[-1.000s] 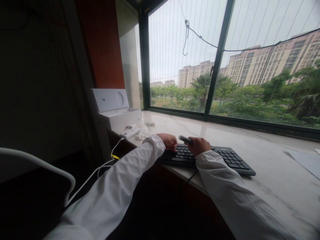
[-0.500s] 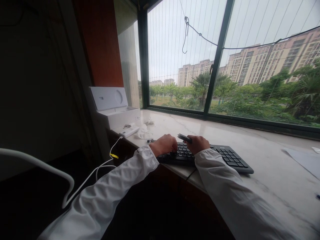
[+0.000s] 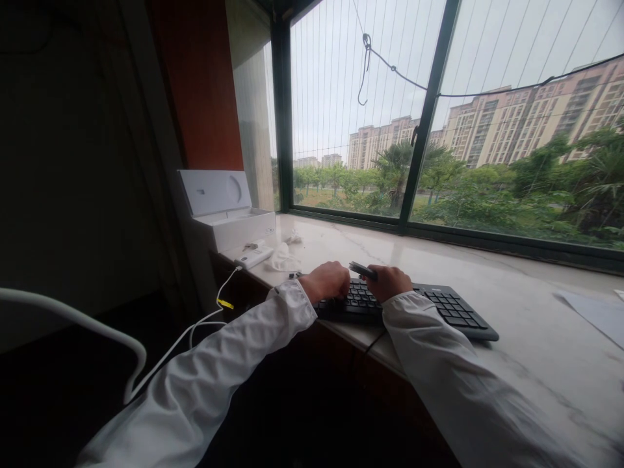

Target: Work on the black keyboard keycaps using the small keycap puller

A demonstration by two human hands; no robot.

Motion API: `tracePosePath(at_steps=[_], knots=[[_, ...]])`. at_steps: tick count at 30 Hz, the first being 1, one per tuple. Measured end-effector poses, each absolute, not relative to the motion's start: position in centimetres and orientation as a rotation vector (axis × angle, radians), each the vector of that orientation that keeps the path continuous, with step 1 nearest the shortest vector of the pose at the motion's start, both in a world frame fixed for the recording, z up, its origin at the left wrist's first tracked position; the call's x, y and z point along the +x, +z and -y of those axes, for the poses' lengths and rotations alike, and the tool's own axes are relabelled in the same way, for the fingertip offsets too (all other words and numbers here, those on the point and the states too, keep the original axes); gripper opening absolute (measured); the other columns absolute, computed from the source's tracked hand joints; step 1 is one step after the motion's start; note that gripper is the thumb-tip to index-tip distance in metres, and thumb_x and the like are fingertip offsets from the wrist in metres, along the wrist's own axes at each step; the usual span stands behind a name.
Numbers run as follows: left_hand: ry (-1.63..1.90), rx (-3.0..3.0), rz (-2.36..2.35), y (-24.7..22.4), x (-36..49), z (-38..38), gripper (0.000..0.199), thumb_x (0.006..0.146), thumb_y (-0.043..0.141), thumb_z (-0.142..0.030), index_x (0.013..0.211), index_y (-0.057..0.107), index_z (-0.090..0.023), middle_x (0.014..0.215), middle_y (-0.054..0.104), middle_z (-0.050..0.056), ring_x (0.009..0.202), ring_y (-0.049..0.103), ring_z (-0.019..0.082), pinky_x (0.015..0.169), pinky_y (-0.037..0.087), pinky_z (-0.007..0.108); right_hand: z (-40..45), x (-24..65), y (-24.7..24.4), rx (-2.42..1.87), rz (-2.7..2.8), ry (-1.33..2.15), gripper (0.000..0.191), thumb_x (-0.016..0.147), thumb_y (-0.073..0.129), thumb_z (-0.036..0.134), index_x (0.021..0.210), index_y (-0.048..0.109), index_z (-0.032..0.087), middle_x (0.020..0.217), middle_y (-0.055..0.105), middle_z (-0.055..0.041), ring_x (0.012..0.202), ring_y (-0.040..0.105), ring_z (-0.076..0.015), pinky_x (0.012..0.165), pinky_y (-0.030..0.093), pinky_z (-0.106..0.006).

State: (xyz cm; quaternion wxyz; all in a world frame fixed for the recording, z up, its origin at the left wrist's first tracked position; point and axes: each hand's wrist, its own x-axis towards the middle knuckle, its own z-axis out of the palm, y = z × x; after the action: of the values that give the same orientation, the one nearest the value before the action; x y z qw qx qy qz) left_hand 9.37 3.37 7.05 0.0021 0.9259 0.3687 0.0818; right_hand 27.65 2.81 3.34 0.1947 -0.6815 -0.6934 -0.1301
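The glossy, grey-veined counter [image 3: 531,318] spreads smooth and hard before you. Along its near edge lies the keyboard [image 3: 455,309], a long matte-black slab of raised keys; a crisp white box [image 3: 238,227] stands open at the left. Your left hand [image 3: 327,281] curls low over the keyboard's left part, and whether it pinches anything can't be told. Your right hand [image 3: 392,283] closes around a slim dark tool [image 3: 364,270] above the keys. This looks like close work on the keys; the next move probably calls for light, steady fingertips.
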Motion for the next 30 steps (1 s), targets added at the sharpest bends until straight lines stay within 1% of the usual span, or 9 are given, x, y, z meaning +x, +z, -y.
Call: tracePosePath(at_steps=[7, 15, 20, 25, 30], knots=[[0.264, 2.916, -1.246, 6.9, 9.0, -3.0, 0.019, 0.066, 0.07, -0.02, 0.085, 0.075, -0.024, 0.08, 0.072, 0.003, 0.075, 0.065, 0.016, 0.072, 0.049, 0.024, -2.8, 27.6, 3.3, -1.911, 1.94, -0.364, 0.028, 0.08, 0.044, 0.04, 0.089, 0.07, 0.034, 0.081, 0.069, -0.0054, 0.074, 0.064, -0.0248, 0.061, 0.04, -0.031], [0.114, 2.931, -1.248, 7.8, 9.5, -3.3, 0.022, 0.063, 0.072, -0.021, 0.085, 0.075, -0.027, 0.082, 0.071, 0.002, 0.076, 0.064, 0.016, 0.071, 0.047, 0.022, -2.6, 27.5, 3.5, -1.934, 1.949, -0.356, 0.029, 0.082, 0.045, 0.041, 0.093, 0.07, 0.032, 0.085, 0.07, -0.0058, 0.077, 0.064, -0.0235, 0.063, 0.04, -0.03], [0.133, 2.98, -1.231, 7.5, 9.5, -3.2, 0.02, 0.065, 0.07, -0.019, 0.084, 0.075, -0.026, 0.081, 0.07, 0.004, 0.075, 0.064, 0.017, 0.07, 0.048, 0.025, -2.4, 27.4, 3.7, -1.944, 1.948, -0.343, 0.029, 0.083, 0.045, 0.041, 0.094, 0.071, 0.032, 0.086, 0.07, -0.0061, 0.079, 0.064, -0.0238, 0.063, 0.041, -0.03], [0.21, 3.021, -1.273, 6.7, 9.3, -2.5, 0.02, 0.069, 0.065, -0.018, 0.084, 0.075, -0.026, 0.082, 0.068, 0.006, 0.076, 0.063, 0.019, 0.071, 0.048, 0.028, -2.4, 27.4, 3.7, -1.963, 1.947, -0.324, 0.028, 0.083, 0.046, 0.038, 0.095, 0.071, 0.032, 0.087, 0.07, -0.0061, 0.08, 0.064, -0.0234, 0.065, 0.041, -0.03], [0.174, 3.067, -1.261, 6.7, 8.9, -2.0, 0.024, 0.072, 0.059, -0.015, 0.087, 0.074, -0.026, 0.083, 0.068, 0.006, 0.077, 0.063, 0.019, 0.072, 0.048, 0.028, -2.5, 27.4, 3.6, -1.951, 1.96, -0.325, 0.03, 0.084, 0.044, 0.041, 0.096, 0.07, 0.033, 0.089, 0.07, -0.0061, 0.08, 0.064, -0.0233, 0.068, 0.042, -0.032]])
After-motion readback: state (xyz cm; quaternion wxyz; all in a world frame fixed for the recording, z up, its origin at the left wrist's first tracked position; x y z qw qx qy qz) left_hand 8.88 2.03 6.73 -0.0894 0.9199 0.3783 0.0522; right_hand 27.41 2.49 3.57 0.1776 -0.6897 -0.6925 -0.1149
